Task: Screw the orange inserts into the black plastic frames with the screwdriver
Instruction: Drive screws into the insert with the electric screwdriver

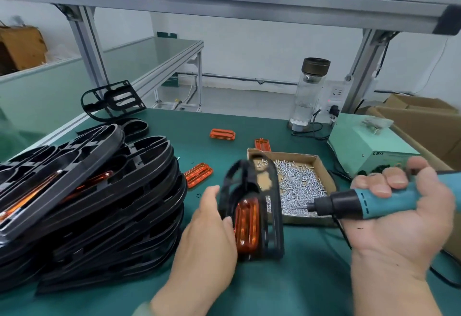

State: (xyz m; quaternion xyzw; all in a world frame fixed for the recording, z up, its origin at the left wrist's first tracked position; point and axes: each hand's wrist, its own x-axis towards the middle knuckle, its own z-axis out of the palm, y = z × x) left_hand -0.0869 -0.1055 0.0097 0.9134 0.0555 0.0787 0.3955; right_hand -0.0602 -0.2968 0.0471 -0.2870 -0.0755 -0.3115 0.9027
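My left hand (212,231) grips a black frame (252,206) holding an orange insert (247,226), mid-desk (311,278); my right hand (399,211) grips the screwdriver (361,202) beside the screw box (316,163).

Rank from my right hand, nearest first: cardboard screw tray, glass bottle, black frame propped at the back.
1. Cardboard tray of silver screws, just left of the right hand.
2. Clear glass bottle with dark lid, back of table.
3. Black plastic frame propped upright, far back left.

Left hand (209,236) gripping frame (275,216), right hand (399,216) palm-up, fingers (396,178) curled round screwdriver (369,203)
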